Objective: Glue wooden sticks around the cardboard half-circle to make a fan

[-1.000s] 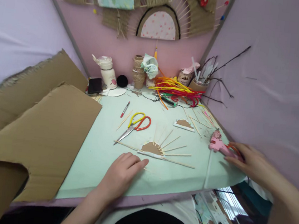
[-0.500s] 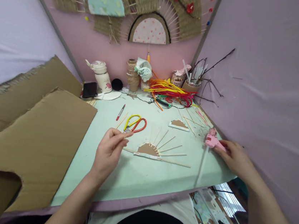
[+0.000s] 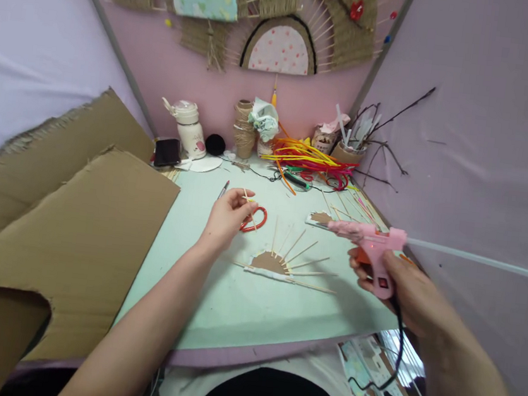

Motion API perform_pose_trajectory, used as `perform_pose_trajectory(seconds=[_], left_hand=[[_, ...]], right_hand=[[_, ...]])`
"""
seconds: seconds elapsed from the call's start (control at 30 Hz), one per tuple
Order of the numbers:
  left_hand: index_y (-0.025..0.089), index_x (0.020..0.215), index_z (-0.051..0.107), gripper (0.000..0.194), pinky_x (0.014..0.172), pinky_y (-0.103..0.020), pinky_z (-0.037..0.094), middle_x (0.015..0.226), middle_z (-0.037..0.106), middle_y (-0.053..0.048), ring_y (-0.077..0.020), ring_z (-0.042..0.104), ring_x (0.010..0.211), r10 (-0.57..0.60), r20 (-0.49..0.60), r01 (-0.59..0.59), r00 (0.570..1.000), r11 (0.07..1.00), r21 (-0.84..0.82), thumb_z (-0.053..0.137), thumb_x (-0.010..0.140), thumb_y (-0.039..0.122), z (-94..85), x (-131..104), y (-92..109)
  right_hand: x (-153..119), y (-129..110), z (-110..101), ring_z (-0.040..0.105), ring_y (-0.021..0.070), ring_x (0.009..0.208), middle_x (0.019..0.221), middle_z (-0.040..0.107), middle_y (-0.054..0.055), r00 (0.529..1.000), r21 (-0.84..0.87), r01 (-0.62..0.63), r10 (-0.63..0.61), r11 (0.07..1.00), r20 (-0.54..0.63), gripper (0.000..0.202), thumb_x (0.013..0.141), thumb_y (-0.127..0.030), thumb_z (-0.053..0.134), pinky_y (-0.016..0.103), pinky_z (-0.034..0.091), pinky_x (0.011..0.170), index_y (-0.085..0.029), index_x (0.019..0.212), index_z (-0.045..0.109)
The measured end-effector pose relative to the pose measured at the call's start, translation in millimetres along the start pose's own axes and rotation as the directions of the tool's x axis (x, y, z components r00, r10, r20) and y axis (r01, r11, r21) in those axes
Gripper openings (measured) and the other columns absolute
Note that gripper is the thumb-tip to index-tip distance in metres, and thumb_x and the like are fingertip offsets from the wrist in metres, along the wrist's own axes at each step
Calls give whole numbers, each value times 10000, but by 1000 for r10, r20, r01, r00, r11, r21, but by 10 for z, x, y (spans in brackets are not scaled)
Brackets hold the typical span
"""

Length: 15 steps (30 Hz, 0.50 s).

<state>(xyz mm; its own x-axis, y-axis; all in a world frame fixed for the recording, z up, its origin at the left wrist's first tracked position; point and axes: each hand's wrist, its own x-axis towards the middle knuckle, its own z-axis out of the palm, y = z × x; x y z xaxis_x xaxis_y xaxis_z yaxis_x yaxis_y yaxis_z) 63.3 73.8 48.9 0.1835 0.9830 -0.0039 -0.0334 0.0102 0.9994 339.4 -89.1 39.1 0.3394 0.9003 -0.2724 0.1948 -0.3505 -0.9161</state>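
Left grip (image 3: 228,214) pinching thin stick (image 3: 254,223), scissors (image 3: 265,218) partly hidden behind it. Right grip (image 3: 404,284) wrapped round pink glue gun (image 3: 385,240). Stick-rayed cardboard half-disc (image 3: 266,262) on table (image 3: 240,322) between grips.

cream bottle (image 3: 191,137) upright | black round object (image 3: 215,145) just beside | twine spool (image 3: 243,133) | dark twigs (image 3: 408,106), back corner | dotted half-round hanging (image 3: 281,50) on pink wall (image 3: 155,65)

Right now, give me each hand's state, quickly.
Left hand: pinched closed, holding a thin stick.
Right hand: closed around the handle of the glue gun.
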Motion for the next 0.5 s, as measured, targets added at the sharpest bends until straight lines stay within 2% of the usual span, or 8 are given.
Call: perform_pose_trajectory(seconds=[0.07, 0.17, 0.27, 0.33, 0.4, 0.5], left_hand=[[152, 968, 585, 310, 525, -198, 401, 633, 548, 56, -73, 505, 526, -11, -5, 11, 1000, 999, 42, 709, 701, 253, 37, 69, -54], [158, 881, 556, 156, 526, -205, 404, 621, 518, 52, -75, 481, 515, -43, 49, 38, 998, 995, 94, 629, 782, 254, 59, 100, -158], [178, 801, 500, 102, 571, -227, 429, 648, 512, 34, -92, 496, 558, -91, 116, 67, 989, 978, 198, 486, 872, 250, 36, 56, -207], [187, 806, 494, 118, 622, -248, 436, 707, 550, 17, -113, 530, 625, -69, 201, -9, 977, 932, 363, 436, 890, 245, 3, -1, -181], [193, 844, 522, 100, 683, -272, 437, 815, 602, -5, -149, 567, 743, -50, 357, -169, 933, 815, 555, 507, 860, 290, -27, -76, -131], [198, 913, 543, 339, 769, -309, 445, 988, 610, -44, -229, 565, 943, -164, 567, -379, 807, 593, 711, 716, 702, 399, -42, -210, -90]], right_hand=[[-7, -80, 198, 654, 234, 759, 892, 697, 100, 994, 92, 15, -25, 996, 105, 569, 822, -727, 484, 371, 576, 699, -214, 942, 697], [-10, -94, 347, 590, 173, 690, 812, 657, 65, 976, 77, 81, -94, 994, 197, 516, 853, -680, 507, 308, 529, 655, -203, 914, 692], [-19, -46, 368, 577, 156, 685, 815, 661, 56, 979, 5, 83, -83, 997, 186, 521, 855, -681, 508, 278, 508, 649, -201, 917, 699], [-34, -37, 366, 578, 154, 673, 831, 673, 65, 989, 23, 65, -68, 998, 132, 555, 825, -709, 529, 272, 503, 629, -190, 918, 704], [-56, -57, 369, 580, 152, 662, 867, 684, 82, 996, 74, 39, -45, 996, 81, 592, 778, -735, 570, 273, 500, 606, -175, 915, 706], [-88, -96, 368, 592, 157, 674, 912, 692, 98, 999, 137, 8, -13, 991, 37, 608, 728, -746, 623, 281, 513, 608, -171, 906, 711]])
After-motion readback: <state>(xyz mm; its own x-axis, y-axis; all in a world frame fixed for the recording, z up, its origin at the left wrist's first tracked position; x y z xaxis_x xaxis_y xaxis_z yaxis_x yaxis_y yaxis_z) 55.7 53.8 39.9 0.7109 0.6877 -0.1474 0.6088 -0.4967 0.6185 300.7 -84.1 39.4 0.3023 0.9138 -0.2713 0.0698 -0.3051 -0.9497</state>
